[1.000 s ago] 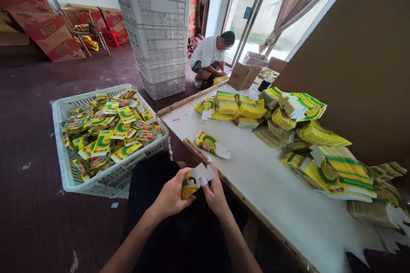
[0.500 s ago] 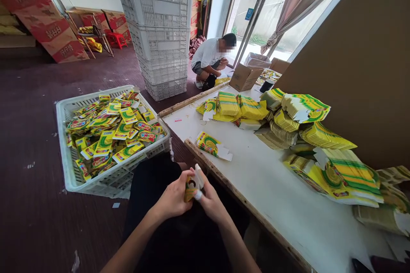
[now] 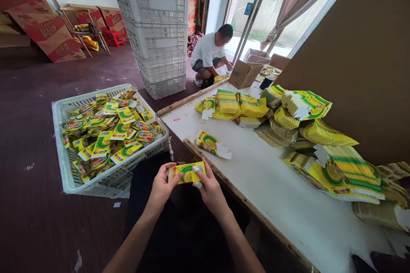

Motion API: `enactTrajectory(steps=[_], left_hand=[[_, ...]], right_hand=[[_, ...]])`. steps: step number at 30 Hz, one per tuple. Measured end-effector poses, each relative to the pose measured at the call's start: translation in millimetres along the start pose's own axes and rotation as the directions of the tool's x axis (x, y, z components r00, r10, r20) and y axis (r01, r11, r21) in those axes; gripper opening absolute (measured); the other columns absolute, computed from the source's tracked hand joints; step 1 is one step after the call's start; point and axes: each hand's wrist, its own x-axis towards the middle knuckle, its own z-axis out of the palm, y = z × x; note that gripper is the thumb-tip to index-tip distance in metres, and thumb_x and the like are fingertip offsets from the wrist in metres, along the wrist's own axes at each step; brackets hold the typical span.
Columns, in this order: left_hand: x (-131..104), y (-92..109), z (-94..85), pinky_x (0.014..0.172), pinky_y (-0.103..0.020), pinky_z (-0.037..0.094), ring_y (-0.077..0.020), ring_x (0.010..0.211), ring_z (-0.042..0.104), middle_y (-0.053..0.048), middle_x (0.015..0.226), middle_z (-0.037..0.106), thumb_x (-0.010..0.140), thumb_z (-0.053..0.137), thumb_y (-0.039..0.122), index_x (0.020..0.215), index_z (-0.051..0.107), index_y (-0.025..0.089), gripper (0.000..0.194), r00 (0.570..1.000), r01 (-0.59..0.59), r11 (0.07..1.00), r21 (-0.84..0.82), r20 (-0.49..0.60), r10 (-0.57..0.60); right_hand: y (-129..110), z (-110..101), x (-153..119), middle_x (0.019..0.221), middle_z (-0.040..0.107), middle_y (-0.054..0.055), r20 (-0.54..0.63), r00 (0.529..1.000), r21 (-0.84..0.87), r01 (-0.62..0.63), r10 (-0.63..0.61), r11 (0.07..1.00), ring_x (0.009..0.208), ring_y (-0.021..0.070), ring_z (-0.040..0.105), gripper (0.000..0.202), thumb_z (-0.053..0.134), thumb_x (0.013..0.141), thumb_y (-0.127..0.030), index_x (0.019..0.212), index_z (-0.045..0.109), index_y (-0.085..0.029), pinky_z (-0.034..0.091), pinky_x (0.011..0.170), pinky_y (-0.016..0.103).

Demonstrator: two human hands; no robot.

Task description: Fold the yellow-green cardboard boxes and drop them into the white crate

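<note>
From where I stand, the small yellow-and-green carton is at the lower centre of the frame, held level above the seated person's dark-clothed lap. The left hand has its left end, fingers curled behind and thumb pressed on the printed face. The right hand pinches the other end, its grip closed to the carton's thickness; white wraps cover some of its digits.

Just beyond the hands, near the wooden edge of the white table, lies a little bundle of cartons with a white flap sticking out. Stacks of flattened cartons sit farther back, and bigger piles lean and spill along the right of the frame.

At centre left, a white crate is heaped with made-up boxes. Tall crates are stacked behind it at upper centre. Beside them, a co-worker in a white shirt squats, head bent, near a brown cardboard box.
</note>
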Motion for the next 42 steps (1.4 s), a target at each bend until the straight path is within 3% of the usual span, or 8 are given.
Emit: enactTrajectory(steps=[15,24,28,30,32,35,38,42], left_hand=[[-4.5,6.2,1.0,0.054,-0.028,0.053,-0.0191,0.057,0.067,0.001,0.063,0.068,0.042,0.090,0.040,0.090,0.059,0.016,0.062,0.992,0.111,0.982,-0.150,0.072,-0.101],[-1.7,-2.7,-3.5,0.063,-0.029,0.053,-0.0185,0.066,0.067,-0.004,0.074,0.071,0.049,0.086,0.040,0.085,0.064,0.015,0.049,0.989,0.079,0.997,-0.008,0.129,-0.077],[21.8,15.0,-23.1,0.065,-0.029,0.053,-0.0172,0.067,0.064,-0.002,0.076,0.068,0.050,0.084,0.041,0.087,0.065,0.016,0.049,0.995,-0.089,0.995,0.045,-0.039,0.090],[49.7,36.6,-40.4,0.073,-0.028,0.053,-0.0151,0.072,0.063,0.000,0.080,0.065,0.054,0.083,0.036,0.092,0.063,0.016,0.047,0.916,-0.263,0.962,0.072,-0.295,0.273],[80.8,58.6,-58.8,0.088,-0.028,0.050,-0.0143,0.087,0.062,-0.001,0.091,0.062,0.064,0.076,0.024,0.106,0.058,0.015,0.047,0.752,-0.380,0.921,0.084,-0.552,0.360],[112.0,72.6,-78.2,0.100,-0.035,0.044,-0.0181,0.107,0.057,-0.006,0.109,0.055,0.068,0.071,0.015,0.123,0.045,0.015,0.061,0.711,-0.346,0.935,0.078,-0.629,0.316],[111.7,51.9,-83.4,0.101,-0.042,0.044,-0.0231,0.110,0.056,-0.007,0.108,0.054,0.061,0.076,0.019,0.118,0.048,0.017,0.064,0.733,-0.278,0.958,0.078,-0.628,0.263],[78.4,2.3,-74.2,0.083,-0.038,0.052,-0.0213,0.091,0.062,-0.005,0.093,0.062,0.052,0.079,0.040,0.095,0.059,0.018,0.053,0.876,-0.195,0.976,0.096,-0.432,0.217]], right_hand=[[-8.4,-20.9,3.2,0.136,0.053,0.013,0.095,0.995,0.044,0.024,-0.028,0.999,0.123,0.0260,0.055,0.017,0.061,0.085,-0.025,0.101,0.068,-0.024,0.049,0.097,0.040],[-13.8,-4.1,5.9,0.111,0.059,0.009,-0.060,0.990,0.134,-0.115,0.124,0.984,0.104,0.0244,0.060,0.042,0.071,0.069,-0.019,0.108,0.056,-0.022,0.052,0.089,0.038],[-0.7,-6.6,16.0,0.126,0.053,0.013,-0.057,0.995,0.091,-0.082,0.087,0.992,0.103,0.0236,0.060,0.063,0.072,0.070,-0.025,0.128,0.047,-0.021,0.053,0.087,0.039],[11.4,-16.5,28.3,0.122,0.056,0.012,-0.118,0.987,0.002,-0.112,0.111,0.994,0.097,0.0225,0.062,0.054,0.066,0.075,-0.025,0.126,0.049,-0.021,0.054,0.083,0.039],[25.3,-28.2,44.0,0.111,0.062,0.010,-0.219,0.965,-0.175,-0.183,0.143,0.968,0.097,0.0232,0.061,0.037,0.058,0.079,-0.021,0.116,0.056,-0.020,0.053,0.084,0.040],[44.3,-39.1,64.6,0.103,0.066,0.011,-0.323,0.931,-0.381,-0.290,0.168,0.878,0.098,0.0262,0.060,0.033,0.053,0.075,-0.012,0.107,0.062,-0.018,0.050,0.087,0.043],[57.2,-38.6,72.4,0.096,0.067,0.012,-0.340,0.920,-0.422,-0.333,0.194,0.843,0.092,0.0271,0.060,0.038,0.049,0.068,-0.004,0.101,0.064,-0.017,0.048,0.087,0.043],[63.9,-32.4,69.7,0.095,0.066,0.011,-0.339,0.917,-0.451,-0.355,0.210,0.819,0.092,0.0262,0.058,0.040,0.047,0.067,-0.002,0.101,0.064,-0.017,0.047,0.087,0.041]])
